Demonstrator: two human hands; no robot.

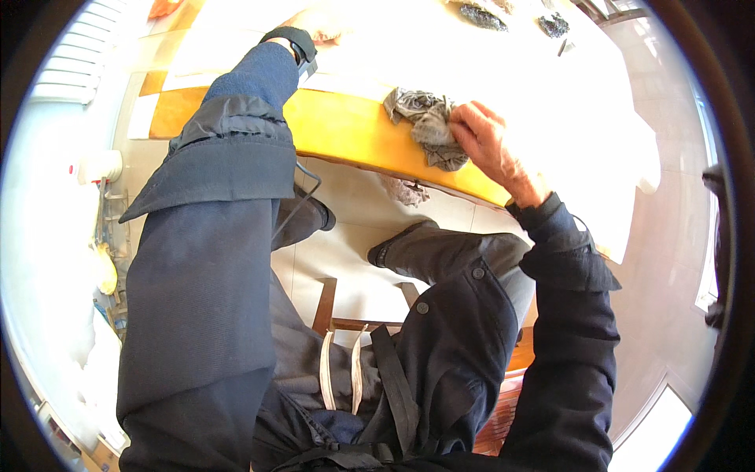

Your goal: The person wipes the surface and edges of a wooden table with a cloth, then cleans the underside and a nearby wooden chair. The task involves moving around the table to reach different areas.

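Note:
My right hand (486, 141) has its fingers closed on the right side of a crumpled grey cloth (433, 127). The cloth lies over the yellow-brown wooden edge (354, 127) of the table, its lower end close to the front rim. Farther off to the left, my left hand (321, 26) reaches over the tabletop, with a black band around the wrist. Strong glare washes out its fingers, so I cannot make out whether they hold anything. A bright white covering (560, 118) spreads over much of the table.
Dark, crumpled-looking items (483, 17) lie at the table's far side, with another dark lump (553, 25) to their right. Below the table edge is a bunched pale cloth (407, 192). A cable (309, 177) hangs by my left sleeve. A white radiator (68, 59) stands at left.

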